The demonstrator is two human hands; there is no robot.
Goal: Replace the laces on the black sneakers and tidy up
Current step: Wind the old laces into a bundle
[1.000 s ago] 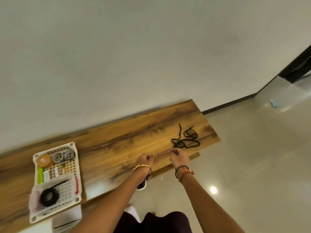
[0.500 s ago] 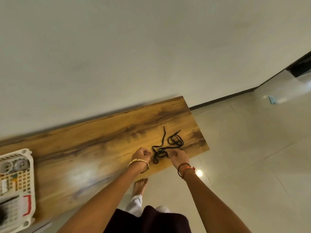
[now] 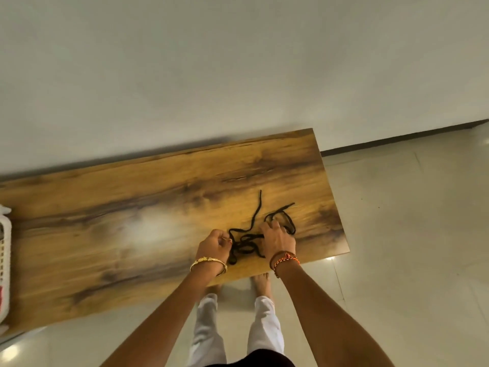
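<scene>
**Both hands gathering the loose black laces**

The black laces (image 3: 251, 234) lie in a loose tangle on the wooden tabletop (image 3: 132, 221), toward its right end and close to the front edge. The left hand (image 3: 214, 246), fingers curled, pinches a strand at the tangle's left side; the right hand (image 3: 276, 238) presses down over the tangle's right part, fingers hooked into the loops. This looks like bunching the laces together for tidying away. No sneakers are in view. Far left of the laces, a white basket (image 3: 5, 260) sits at the tabletop's edge. Beyond the laces rises a plain pale wall (image 3: 238, 75); right of them, a glossy tiled floor (image 3: 410, 247).
</scene>
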